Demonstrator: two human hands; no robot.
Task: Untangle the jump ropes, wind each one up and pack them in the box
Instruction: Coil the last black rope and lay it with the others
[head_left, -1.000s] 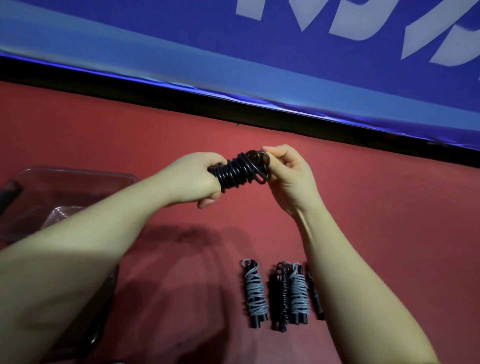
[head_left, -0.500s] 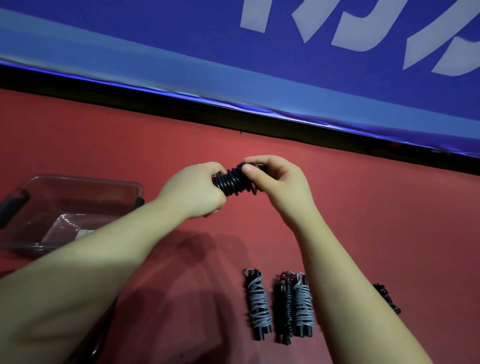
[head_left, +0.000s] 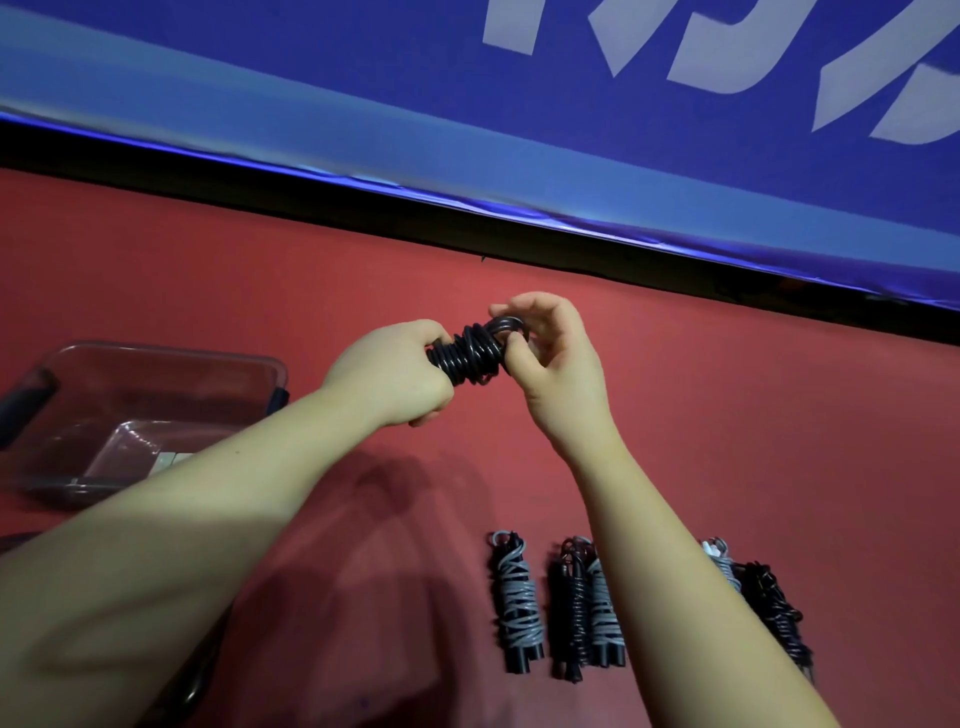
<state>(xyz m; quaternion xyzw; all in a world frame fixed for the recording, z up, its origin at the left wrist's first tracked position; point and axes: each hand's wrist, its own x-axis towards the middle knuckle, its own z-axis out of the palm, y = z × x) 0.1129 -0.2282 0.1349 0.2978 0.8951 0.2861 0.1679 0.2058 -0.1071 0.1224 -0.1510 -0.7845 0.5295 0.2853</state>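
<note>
Over the middle of the red tabletop (head_left: 727, 415), off the surface: black jump rope (head_left: 470, 353), wound into a tight coil, held between both hands. Left hand (head_left: 395, 374) grips its left end in a fist. Right hand (head_left: 556, 364) pinches the loop at the right end with thumb and index, other fingers loosely curled.

Near edge: row of wound ropes lying flat. Grey-wrapped bundle (head_left: 517, 603), then black bundle (head_left: 571, 608) touching second grey bundle (head_left: 602, 613), which is partly hidden by the right forearm. Right of the forearm: third grey bundle (head_left: 724, 566) beside second black bundle (head_left: 776, 613).

Clear plastic box (head_left: 156, 358) at left edge, contents unclear. Blue banner (head_left: 467, 104) stands beyond the far edge.
</note>
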